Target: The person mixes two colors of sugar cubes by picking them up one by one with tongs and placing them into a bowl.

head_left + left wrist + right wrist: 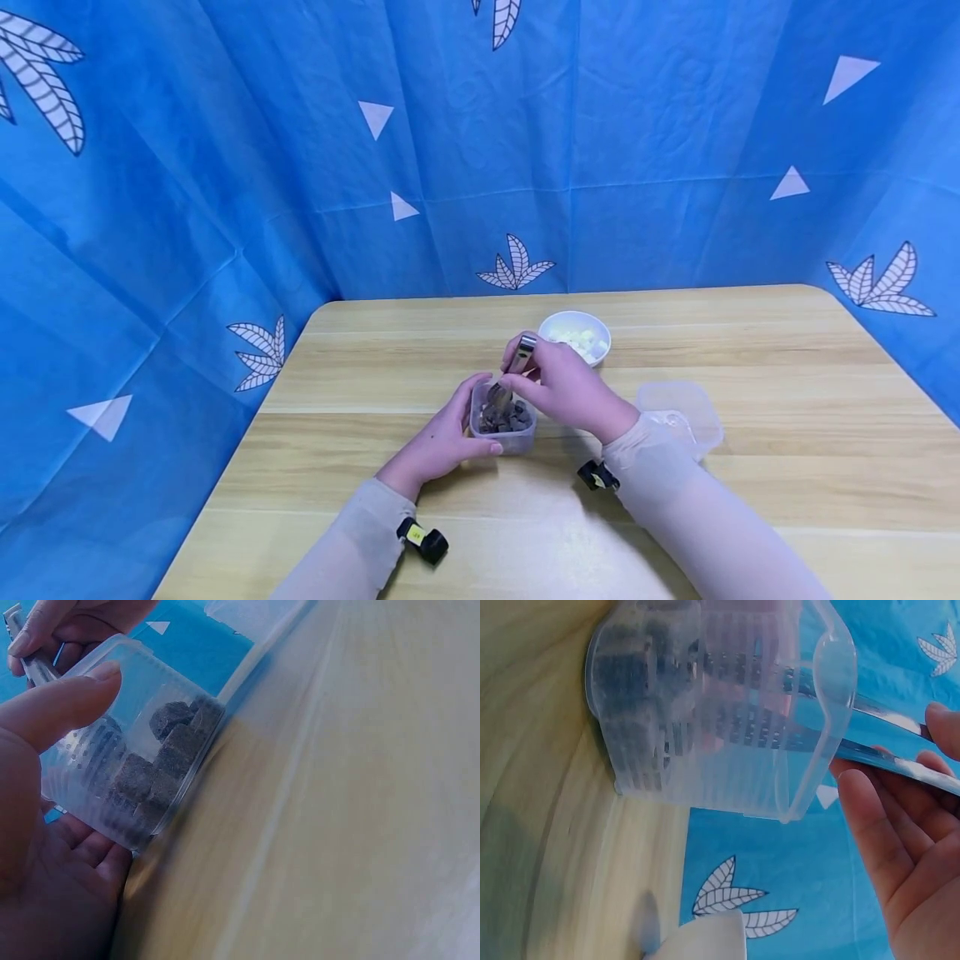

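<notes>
My left hand [441, 435] holds a clear plastic container [516, 444] at its side, thumb along the near wall and fingers round the far side. Dark brown cubes [171, 761] lie in the bottom of the container, which stands on the table. In my right hand [570, 390] is a pair of metal tongs [522, 353], gripped near the top. Their two arms [885, 761] reach down into the container, tips among the cubes. Through the cloudy wall I cannot tell whether a cube sits between the tips.
A white bowl [551, 323] with pale pieces inside stands behind my right hand. To the right, near my right forearm, lies a clear plastic lid or tray [693, 400]. The wooden table [810, 375] ends at a blue curtain [645, 142] with white leaf prints.
</notes>
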Action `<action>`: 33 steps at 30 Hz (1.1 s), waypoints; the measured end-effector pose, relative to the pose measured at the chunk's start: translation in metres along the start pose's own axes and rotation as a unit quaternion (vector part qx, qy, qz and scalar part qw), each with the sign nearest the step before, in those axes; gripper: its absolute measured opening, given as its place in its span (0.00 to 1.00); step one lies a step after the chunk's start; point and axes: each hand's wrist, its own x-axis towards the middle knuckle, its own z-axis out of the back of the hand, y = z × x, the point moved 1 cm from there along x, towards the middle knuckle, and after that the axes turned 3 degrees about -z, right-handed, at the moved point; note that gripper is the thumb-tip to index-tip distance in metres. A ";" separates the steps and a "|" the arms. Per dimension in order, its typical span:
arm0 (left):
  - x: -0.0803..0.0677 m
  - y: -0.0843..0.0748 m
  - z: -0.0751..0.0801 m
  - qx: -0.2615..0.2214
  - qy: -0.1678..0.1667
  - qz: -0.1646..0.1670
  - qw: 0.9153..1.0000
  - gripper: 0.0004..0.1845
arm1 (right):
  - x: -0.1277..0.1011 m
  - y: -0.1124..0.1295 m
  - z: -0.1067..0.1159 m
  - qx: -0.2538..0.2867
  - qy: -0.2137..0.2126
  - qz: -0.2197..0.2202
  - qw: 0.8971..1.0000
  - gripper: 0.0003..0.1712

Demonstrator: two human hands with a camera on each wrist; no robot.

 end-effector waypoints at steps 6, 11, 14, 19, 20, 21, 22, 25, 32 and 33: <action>-0.001 0.000 0.000 0.002 0.001 0.008 1.000 0.55 | -0.001 -0.001 -0.002 -0.007 -0.005 -0.001 1.000 0.09; 0.000 0.001 0.001 0.003 0.001 0.005 1.000 0.55 | -0.001 0.000 -0.006 -0.020 -0.001 0.025 0.999 0.08; 0.001 0.001 0.001 0.003 0.002 0.004 1.000 0.55 | -0.002 0.001 -0.003 -0.015 -0.003 0.028 0.999 0.08; 0.001 0.001 0.001 0.001 0.002 -0.005 1.000 0.56 | -0.002 0.005 0.013 0.030 -0.008 0.034 0.999 0.07; 0.001 0.001 0.001 0.001 0.001 -0.007 1.000 0.56 | -0.002 0.006 0.018 0.035 -0.015 0.036 0.999 0.07; 0.001 0.000 0.001 0.001 0.000 -0.009 1.000 0.57 | -0.003 0.007 0.023 0.038 -0.023 0.038 0.998 0.07; 0.001 0.000 0.001 -0.001 0.000 -0.012 1.000 0.57 | -0.003 0.008 0.029 0.040 -0.033 0.039 0.998 0.08; 0.002 0.001 0.001 -0.005 0.001 -0.016 1.000 0.57 | -0.004 0.009 0.045 0.028 -0.063 0.029 0.997 0.07; 0.003 0.001 0.000 -0.022 0.004 -0.011 1.000 0.56 | -0.010 -0.004 0.076 0.014 -0.129 -0.016 0.991 0.08; 0.002 0.001 0.000 -0.021 0.004 -0.009 1.000 0.56 | -0.011 -0.006 0.079 0.009 -0.141 -0.023 0.990 0.08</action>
